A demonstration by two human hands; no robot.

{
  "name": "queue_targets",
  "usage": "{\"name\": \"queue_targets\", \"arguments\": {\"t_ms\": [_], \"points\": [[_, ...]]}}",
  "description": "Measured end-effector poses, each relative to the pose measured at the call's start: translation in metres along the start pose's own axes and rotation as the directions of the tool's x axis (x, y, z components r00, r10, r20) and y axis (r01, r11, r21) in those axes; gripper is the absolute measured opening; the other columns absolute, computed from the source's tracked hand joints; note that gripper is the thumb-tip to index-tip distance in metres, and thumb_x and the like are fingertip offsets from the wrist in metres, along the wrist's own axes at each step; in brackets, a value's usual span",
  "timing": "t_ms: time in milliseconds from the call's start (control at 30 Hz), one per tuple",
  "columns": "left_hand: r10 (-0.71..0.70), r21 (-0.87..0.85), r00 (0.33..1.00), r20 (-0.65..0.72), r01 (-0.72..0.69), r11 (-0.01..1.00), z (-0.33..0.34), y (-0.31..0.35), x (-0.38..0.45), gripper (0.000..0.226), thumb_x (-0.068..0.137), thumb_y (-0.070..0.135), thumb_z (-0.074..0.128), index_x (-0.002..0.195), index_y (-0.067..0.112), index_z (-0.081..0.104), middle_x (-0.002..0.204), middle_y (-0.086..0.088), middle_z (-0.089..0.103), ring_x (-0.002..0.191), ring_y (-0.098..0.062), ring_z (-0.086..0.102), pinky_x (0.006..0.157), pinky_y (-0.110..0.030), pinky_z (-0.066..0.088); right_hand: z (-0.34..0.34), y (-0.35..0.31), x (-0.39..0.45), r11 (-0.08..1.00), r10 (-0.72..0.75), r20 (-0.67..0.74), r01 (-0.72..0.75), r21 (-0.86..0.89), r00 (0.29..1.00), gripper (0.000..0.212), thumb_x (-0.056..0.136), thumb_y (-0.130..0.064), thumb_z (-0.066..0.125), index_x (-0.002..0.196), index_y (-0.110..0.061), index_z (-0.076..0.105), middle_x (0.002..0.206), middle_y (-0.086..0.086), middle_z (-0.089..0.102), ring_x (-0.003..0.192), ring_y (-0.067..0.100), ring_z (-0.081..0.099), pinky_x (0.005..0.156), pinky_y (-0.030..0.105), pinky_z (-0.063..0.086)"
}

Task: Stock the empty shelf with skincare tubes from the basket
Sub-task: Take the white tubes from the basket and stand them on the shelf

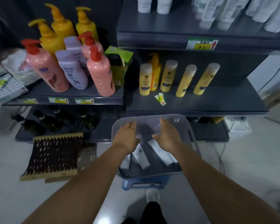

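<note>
A grey slotted basket (191, 135) stands on a blue stool in front of the shelving. Two white skincare tubes lie on its bottom: one tube (141, 158) on the left, another tube (162, 152) on the right. My left hand (128, 136) hovers over the basket's left side with straight fingers, holding nothing. My right hand (167, 134) hangs over the middle with fingers spread, also holding nothing. White tubes (207, 15) stand on the top right shelf (168, 25), whose middle stretch is bare.
Yellow bottles (166, 76) line the middle right shelf. Pump bottles (97, 71) in orange, pink and lilac crowd the left shelf. A brown lattice crate (53, 156) lies on the floor at the left. Dark bottles fill the bottom shelf. My shoe (152, 194) is below the stool.
</note>
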State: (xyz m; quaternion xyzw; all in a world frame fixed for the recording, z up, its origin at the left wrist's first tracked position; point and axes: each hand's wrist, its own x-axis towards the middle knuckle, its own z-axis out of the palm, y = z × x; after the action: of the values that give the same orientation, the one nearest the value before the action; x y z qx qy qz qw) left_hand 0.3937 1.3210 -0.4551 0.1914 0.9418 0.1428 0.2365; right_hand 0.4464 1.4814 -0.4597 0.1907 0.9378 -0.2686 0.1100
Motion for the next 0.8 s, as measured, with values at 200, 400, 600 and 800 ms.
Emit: {"name": "queue_targets", "arguments": {"t_ms": [200, 400, 600, 800], "points": [[-0.117, -0.022, 0.987, 0.112, 0.120, 0.993, 0.060, -0.020, 0.029, 0.075, 0.091, 0.033, 0.060, 0.150, 0.011, 0.019, 0.155, -0.011, 0.025, 0.141, -0.030, 0.026, 0.115, -0.035, 0.023, 0.052, 0.035, 0.022, 0.998, 0.051, 0.150, -0.047, -0.029, 0.987, 0.076, 0.089, -0.030, 0.063, 0.150, -0.013, 0.020, 0.155, 0.007, 0.029, 0.141, 0.025, 0.029, 0.115, 0.038, 0.025], [-0.295, -0.019, 0.924, 0.244, 0.309, 0.951, 0.123, -0.037, 0.065, 0.069, 0.086, 0.028, 0.064, 0.143, 0.006, 0.031, 0.149, -0.017, 0.032, 0.133, -0.035, 0.037, 0.110, -0.044, 0.035, 0.116, 0.049, 0.055, 0.996, 0.069, 0.340, -0.046, -0.076, 0.938, 0.089, 0.084, -0.035, 0.068, 0.152, -0.014, 0.014, 0.157, 0.008, 0.025, 0.143, 0.027, 0.026, 0.115, 0.043, 0.026], [-0.413, 0.003, 0.852, 0.322, 0.436, 0.900, 0.167, -0.057, 0.091, 0.073, 0.088, 0.023, 0.062, 0.146, 0.004, 0.022, 0.148, -0.024, 0.029, 0.134, -0.037, 0.035, 0.110, -0.043, 0.034, 0.172, 0.057, 0.077, 0.991, 0.036, 0.452, 0.026, -0.130, 0.891, 0.091, 0.085, -0.033, 0.068, 0.151, -0.015, 0.009, 0.159, 0.010, 0.015, 0.144, 0.031, 0.021, 0.116, 0.042, 0.023], [-0.504, -0.080, 0.811, 0.296, 0.547, 0.834, 0.194, -0.069, 0.104, 0.078, 0.089, 0.016, 0.057, 0.150, 0.018, 0.009, 0.146, -0.025, 0.025, 0.130, -0.042, 0.036, 0.106, -0.051, 0.037, 0.207, 0.059, 0.085, 0.992, 0.026, 0.511, 0.040, -0.118, 0.859, 0.098, 0.083, -0.039, 0.069, 0.152, -0.011, 0.004, 0.156, 0.017, 0.015, 0.142, 0.035, 0.020, 0.114, 0.044, 0.026]]}}
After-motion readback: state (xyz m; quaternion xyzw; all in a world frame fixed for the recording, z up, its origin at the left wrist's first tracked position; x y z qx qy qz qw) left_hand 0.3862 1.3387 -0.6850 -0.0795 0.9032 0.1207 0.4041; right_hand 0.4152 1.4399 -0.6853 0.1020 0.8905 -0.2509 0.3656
